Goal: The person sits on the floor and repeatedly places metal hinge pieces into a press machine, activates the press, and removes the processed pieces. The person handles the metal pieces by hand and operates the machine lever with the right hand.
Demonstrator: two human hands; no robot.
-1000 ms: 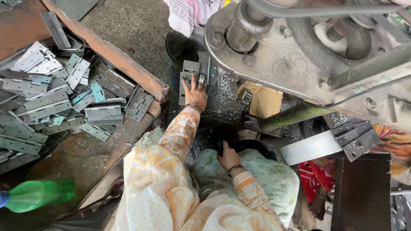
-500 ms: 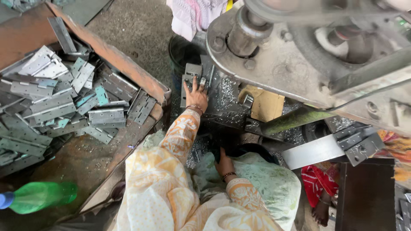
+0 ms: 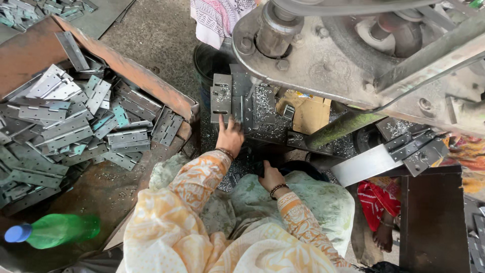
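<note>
Left hand (image 3: 230, 136) on a flat grey metal plate (image 3: 222, 98), dull, slotted, dusted with shiny metal shavings (image 3: 263, 101). Right hand (image 3: 270, 177) rests by pale green cloth (image 3: 313, 197), soft, matt. Sleeves (image 3: 197, 182) printed orange-cream fabric. Press machine (image 3: 323, 55) is grey cast metal, grimy, rough. Pile of hinge plates (image 3: 76, 126) is matt steel in a rusty tray (image 3: 126, 63). Bottle (image 3: 55, 230) green glossy plastic. Cardboard (image 3: 308, 114) brown, matt.
</note>
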